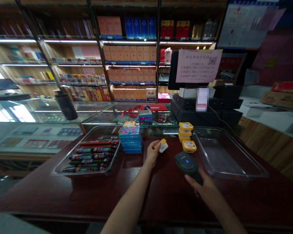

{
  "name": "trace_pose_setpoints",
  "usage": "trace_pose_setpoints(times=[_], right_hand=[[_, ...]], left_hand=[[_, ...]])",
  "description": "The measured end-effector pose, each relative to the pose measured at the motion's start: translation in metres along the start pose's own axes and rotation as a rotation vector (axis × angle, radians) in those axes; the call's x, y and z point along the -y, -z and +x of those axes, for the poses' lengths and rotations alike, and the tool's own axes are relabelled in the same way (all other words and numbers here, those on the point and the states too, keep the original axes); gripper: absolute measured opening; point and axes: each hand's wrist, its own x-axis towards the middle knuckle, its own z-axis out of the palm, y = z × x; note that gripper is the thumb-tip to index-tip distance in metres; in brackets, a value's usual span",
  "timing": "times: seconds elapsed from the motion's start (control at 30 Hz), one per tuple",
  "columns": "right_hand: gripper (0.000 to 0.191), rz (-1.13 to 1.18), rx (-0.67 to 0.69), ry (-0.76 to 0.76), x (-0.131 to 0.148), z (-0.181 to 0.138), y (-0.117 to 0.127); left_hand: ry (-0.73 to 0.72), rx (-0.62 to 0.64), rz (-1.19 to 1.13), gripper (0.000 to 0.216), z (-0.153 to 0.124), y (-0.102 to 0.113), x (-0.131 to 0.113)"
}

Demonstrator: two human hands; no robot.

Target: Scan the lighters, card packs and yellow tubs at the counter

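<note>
Here the left hand (152, 152) is pinching a small yellow-lidded cup (163, 146) above the dark counter (63, 191), its barcode label facing the scanner (186, 163). The right hand (205, 188) is gripping the scanner handle, fingers closed around it. More cups (187, 136) are standing stacked just beside an empty clear tray (244, 169)

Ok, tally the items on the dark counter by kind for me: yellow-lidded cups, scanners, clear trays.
Yellow-lidded cups: 4, three by the empty tray and one in the left hand
Handheld scanners: 1, in the right hand
Clear trays: 2, one with long packets, one empty
Total: 7
</note>
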Motion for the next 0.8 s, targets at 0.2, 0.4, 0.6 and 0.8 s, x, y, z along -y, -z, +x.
trace_pose_setpoints(times=[0.2, 0.4, 0.6, 0.8], right_hand=[[0.046, 0.095, 0.135, -0.052, 0.02, -0.011, -0.002], [0.045, -0.047, 0.072, 0.057, 0.027, -0.009, -0.003], [0.046, -0.069, 0.09, 0.087, 0.021, -0.007, -0.005], [0.043, -0.19, 0.086, 0.109, 0.022, -0.009, -0.001]], left_hand=[[0.006, 0.035, -0.012, 0.056, 0.001, 0.002, 0.004], [-0.018, 0.055, 0.067, 0.053, 0.003, 0.004, 0.009], [-0.041, 0.087, 0.009, 0.053, 0.003, 0.003, 0.014], [-0.029, 0.081, 0.042, 0.05, 0.005, 0.004, 0.014]])
